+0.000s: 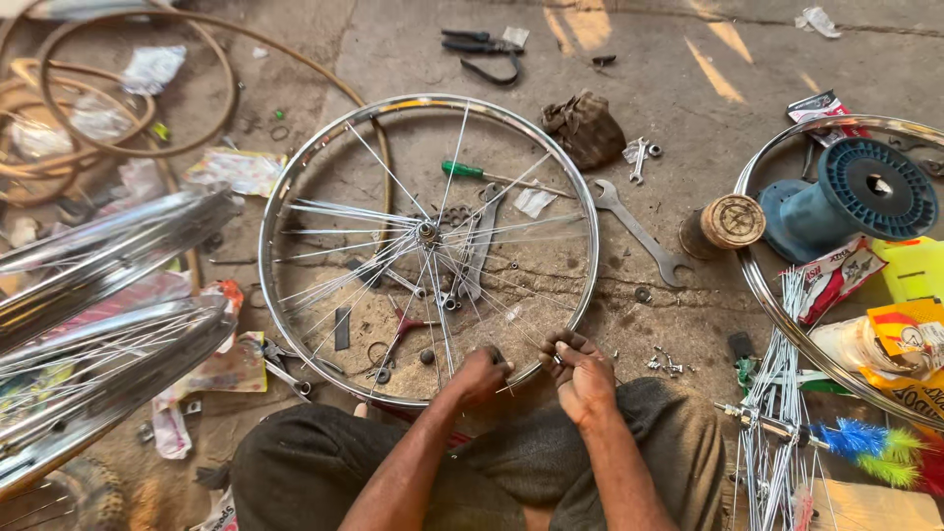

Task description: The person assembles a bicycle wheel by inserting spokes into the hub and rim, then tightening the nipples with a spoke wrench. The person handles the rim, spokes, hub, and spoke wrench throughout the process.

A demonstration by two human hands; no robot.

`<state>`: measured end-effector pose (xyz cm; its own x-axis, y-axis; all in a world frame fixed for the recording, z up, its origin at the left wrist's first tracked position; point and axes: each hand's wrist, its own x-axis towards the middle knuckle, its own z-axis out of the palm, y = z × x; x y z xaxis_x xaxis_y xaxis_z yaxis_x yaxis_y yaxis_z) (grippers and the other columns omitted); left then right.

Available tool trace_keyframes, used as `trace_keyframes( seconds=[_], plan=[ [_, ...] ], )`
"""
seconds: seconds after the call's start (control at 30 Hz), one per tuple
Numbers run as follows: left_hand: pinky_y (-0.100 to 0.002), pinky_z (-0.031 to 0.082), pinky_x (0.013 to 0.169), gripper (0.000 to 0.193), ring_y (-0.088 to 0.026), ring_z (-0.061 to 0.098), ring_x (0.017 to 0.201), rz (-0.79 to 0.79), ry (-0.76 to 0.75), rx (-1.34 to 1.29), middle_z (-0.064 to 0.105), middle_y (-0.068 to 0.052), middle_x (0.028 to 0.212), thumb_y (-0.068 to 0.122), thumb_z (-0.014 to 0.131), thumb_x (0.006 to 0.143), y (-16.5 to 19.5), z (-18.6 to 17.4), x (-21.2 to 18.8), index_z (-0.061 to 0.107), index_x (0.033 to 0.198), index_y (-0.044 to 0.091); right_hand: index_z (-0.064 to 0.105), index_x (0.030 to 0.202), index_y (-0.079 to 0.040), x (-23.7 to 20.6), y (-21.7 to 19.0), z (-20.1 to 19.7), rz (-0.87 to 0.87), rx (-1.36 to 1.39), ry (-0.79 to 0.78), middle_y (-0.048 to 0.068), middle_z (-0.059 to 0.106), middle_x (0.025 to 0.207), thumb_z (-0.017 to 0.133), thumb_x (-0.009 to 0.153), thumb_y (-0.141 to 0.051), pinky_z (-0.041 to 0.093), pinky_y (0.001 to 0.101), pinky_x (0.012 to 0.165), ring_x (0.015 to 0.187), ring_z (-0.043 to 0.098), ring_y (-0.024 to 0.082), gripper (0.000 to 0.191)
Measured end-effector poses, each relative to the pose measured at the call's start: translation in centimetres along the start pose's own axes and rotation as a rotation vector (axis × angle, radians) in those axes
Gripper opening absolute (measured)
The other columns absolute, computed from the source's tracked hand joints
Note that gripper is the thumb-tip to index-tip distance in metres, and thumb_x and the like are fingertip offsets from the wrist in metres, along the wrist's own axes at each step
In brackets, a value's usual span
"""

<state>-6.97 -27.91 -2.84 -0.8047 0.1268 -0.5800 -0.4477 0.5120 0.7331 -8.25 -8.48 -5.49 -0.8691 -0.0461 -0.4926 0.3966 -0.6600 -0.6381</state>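
The left hand [480,376] is closed over the near edge of the chrome wheel rim [295,177], fingers curled down on it, seemingly to steady the rim. Just beside it, the right hand [580,374] is pinched together at the same edge; its fingertips seem to grip a small part where a spoke [511,320] meets the rim, though the part is too small to tell.

The rim lies flat on the concrete floor [413,49] right before the person's folded knees, so both hands reach its near edge. Thin spokes fan from the hub [427,232], which sits left of centre, several loose and uneven.

Inside the rim lie a green-handled screwdriver [462,170] and small tools. Just outside its right edge a long spanner [639,231] lies on the floor, near a brown rag [585,126]. Pliers [482,44] lie toward the far edge of the floor. At the right, a bundle of spare spokes [777,393] rests close by, beside a second rim [777,305] holding a blue spool [865,187].
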Motion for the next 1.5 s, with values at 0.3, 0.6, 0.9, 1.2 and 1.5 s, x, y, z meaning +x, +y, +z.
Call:
trace_keyframes(
  seconds=[0.3,0.6,0.9,1.2,1.5],
  plan=[
    [-0.038,0.057,0.07,0.033,-0.021,0.068,0.08,0.004,0.084,-0.144,0.071,-0.014,0.094,0.031,0.061,0.102,1.4,0.2,-1.6,0.061,0.112,0.0,0.064,0.103,-0.006,-0.4,2.0,0.9,-0.145,-0.105,0.296,0.008,0.065,0.078,0.059,0.089,0.003,0.052,0.0333,0.052,0.062,0.061,0.02,0.017],
    [-0.041,0.057,0.081,0.031,-0.021,0.065,0.089,-0.11,0.074,0.05,0.067,-0.011,0.101,0.03,0.061,0.1,1.5,0.7,-2.3,0.06,0.117,0.005,0.064,0.113,-0.001,-1.6,1.6,2.6,0.184,-0.187,0.511,0.008,0.062,0.095,0.064,0.093,-0.006,0.055,0.0333,0.069,0.081,0.059,0.019,0.02],
    [-0.038,0.059,0.06,0.026,-0.024,0.071,0.072,-0.006,-0.087,-0.28,0.07,-0.017,0.088,0.023,0.058,0.102,0.8,-0.5,-1.4,0.058,0.107,-0.002,0.066,0.102,-0.001,0.1,1.9,0.7,0.021,0.112,0.238,0.008,0.064,0.086,0.061,0.088,-0.002,0.054,0.0376,0.063,0.071,0.06,0.022,0.015],
    [-0.039,0.065,0.059,0.034,-0.028,0.076,0.072,-0.094,-0.2,-0.315,0.073,-0.021,0.086,0.027,0.06,0.101,0.9,-3.3,-1.5,0.065,0.103,-0.007,0.065,0.102,-0.009,0.0,2.6,-0.6,-0.027,0.27,0.373,0.005,0.066,0.088,0.054,0.092,-0.007,0.056,0.0381,0.066,0.074,0.063,0.02,0.014],
    [-0.037,0.063,0.057,0.037,-0.027,0.074,0.069,-0.055,-0.238,-0.304,0.074,-0.021,0.087,0.03,0.057,0.103,0.2,-1.9,-0.6,0.067,0.107,-0.006,0.063,0.109,-0.008,-4.2,2.1,-1.3,-0.165,0.091,0.194,0.008,0.07,0.091,0.058,0.101,-0.008,0.059,0.036,0.072,0.081,0.069,0.023,0.009]
  ],
)
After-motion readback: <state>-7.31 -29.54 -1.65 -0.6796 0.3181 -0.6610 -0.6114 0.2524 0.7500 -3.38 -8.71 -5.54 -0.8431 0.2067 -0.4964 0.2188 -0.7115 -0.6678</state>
